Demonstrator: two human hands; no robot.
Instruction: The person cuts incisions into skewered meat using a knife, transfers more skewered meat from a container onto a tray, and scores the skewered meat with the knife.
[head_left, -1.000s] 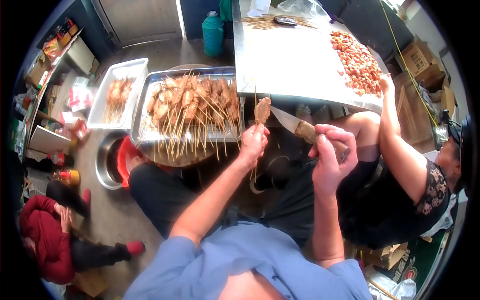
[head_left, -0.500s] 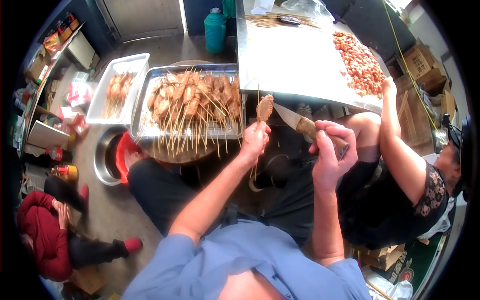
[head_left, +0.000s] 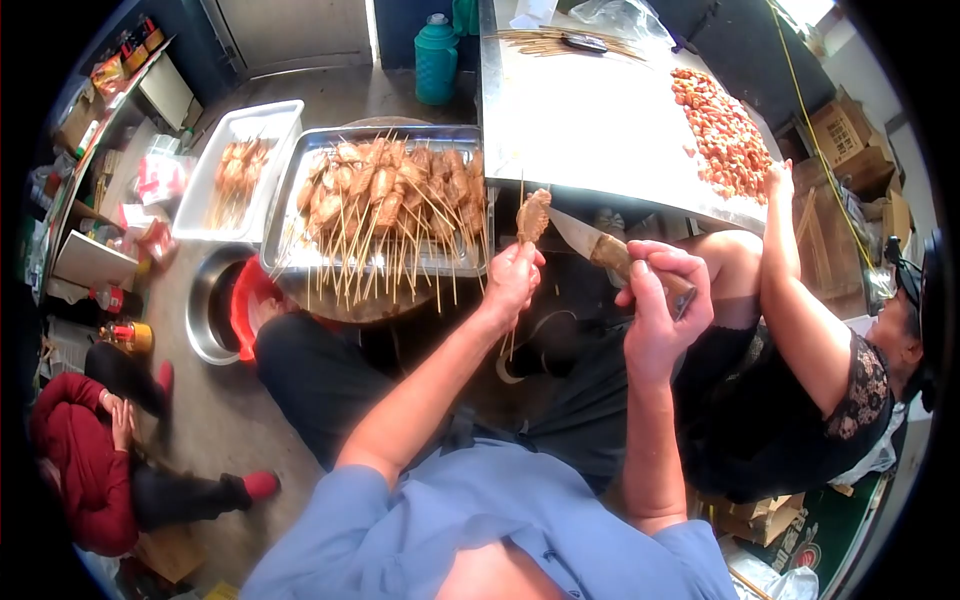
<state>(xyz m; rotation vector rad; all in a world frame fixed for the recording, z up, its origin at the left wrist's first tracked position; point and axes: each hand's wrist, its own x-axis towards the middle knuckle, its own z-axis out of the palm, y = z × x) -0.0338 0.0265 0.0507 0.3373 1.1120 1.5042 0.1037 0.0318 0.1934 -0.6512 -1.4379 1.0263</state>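
Observation:
My left hand [head_left: 513, 278] is closed round the sticks of a skewered chicken wing [head_left: 533, 216], which points upward above my fingers. In my right hand [head_left: 668, 290] is a knife [head_left: 610, 252], gripped by its brown handle. Its blade [head_left: 572, 233] slants up and left, the tip close beside the wing; whether it touches I cannot tell. Left of my hands, a metal tray [head_left: 271, 232] holds many skewered wings [head_left: 383, 185], their sticks hanging over the near edge.
A white bin [head_left: 186, 229] with more skewers stands left of the tray. A metal bowl [head_left: 205, 325] and red basin [head_left: 240, 310] sit below. Meat pieces [head_left: 722, 130] and bamboo sticks [head_left: 530, 40] lie on the white table [head_left: 580, 120]. One person [head_left: 800, 400] sits at right, another [head_left: 85, 465] at left.
The view has shifted slightly, so the tray and table appear a little further right. Both hands keep their holds, with the knife still beside the wing.

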